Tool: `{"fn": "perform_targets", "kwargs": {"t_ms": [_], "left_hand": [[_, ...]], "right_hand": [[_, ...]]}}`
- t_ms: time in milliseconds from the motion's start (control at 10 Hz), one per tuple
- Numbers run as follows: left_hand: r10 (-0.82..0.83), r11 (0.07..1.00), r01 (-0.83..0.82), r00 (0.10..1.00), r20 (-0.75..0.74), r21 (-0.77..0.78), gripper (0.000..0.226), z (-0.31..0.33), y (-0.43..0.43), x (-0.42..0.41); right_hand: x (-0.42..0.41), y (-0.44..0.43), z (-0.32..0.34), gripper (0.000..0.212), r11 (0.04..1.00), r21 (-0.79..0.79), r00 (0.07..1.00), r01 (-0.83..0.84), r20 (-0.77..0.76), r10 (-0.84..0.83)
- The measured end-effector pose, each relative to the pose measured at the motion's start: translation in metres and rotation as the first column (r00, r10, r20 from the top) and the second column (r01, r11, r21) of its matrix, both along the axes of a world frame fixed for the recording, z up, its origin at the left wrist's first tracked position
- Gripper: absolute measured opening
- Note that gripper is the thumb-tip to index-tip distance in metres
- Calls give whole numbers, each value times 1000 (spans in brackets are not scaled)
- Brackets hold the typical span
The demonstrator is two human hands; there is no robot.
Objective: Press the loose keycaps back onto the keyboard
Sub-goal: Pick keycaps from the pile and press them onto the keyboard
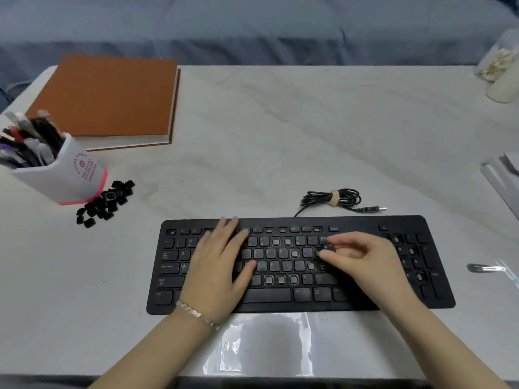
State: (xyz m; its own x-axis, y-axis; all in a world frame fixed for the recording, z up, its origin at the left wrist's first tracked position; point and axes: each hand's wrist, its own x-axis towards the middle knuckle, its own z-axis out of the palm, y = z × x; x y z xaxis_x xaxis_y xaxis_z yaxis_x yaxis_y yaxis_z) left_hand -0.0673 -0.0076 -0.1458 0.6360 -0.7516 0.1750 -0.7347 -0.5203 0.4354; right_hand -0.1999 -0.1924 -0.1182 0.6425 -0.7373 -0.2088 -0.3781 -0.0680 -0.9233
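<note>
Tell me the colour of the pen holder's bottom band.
Bright pink band, clearest in the head view.

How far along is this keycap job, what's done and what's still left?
Done: most keys sit on the keyboard. In hand: the right hand pinches one keycap over the keyboard's right-middle area, while the left hand rests flat on the left half. Left: several bare sockets show, and a pile of loose keycaps lies beside the pen cup.

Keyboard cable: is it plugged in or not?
Unplugged. The cable lies coiled and tied behind the keyboard, its USB plug free on the table.
</note>
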Motion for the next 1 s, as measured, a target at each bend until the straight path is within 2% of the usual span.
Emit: {"fn": "perform_targets", "kwargs": {"t_ms": [100, 200, 300, 400, 500, 700, 900, 1000], "left_hand": [[55, 992, -52, 998, -21, 112, 59, -4, 3, -1], [71, 978, -65, 997, -22, 196, 68, -8, 7, -2], [78, 976, -78, 997, 10, 201, 61, -5, 5, -4], [82, 974, -86, 996, 32, 209, 59, -5, 6, -4], [84, 975, -91, 996, 42, 202, 59, -6, 6, -4], [85, 978, -94, 995, 60, 184, 59, -7, 7, -4], [86, 979, -94, 995, 55, 181, 59, -8, 7, -4], [84, 980, -92, 995, 55, 177, 59, -8, 6, -3]], "right_hand": [[6, -4, -2, 22, 990, -132, 999, -45, -11, 44], [21, 1, -3, 25, 942, -298, 988, -157, -55, 147], [35, 8, -6, 23, 837, -441, 946, -323, -156, 283], [41, 11, -6, 20, 754, -516, 913, -406, -198, 356], [44, 11, -8, 17, 706, -543, 890, -454, -248, 382], [45, 11, -16, 16, 698, -540, 882, -470, -266, 389], [43, 13, -20, 14, 755, -509, 910, -412, -182, 373], [44, 11, -22, 15, 707, -542, 889, -454, -219, 403]]}}
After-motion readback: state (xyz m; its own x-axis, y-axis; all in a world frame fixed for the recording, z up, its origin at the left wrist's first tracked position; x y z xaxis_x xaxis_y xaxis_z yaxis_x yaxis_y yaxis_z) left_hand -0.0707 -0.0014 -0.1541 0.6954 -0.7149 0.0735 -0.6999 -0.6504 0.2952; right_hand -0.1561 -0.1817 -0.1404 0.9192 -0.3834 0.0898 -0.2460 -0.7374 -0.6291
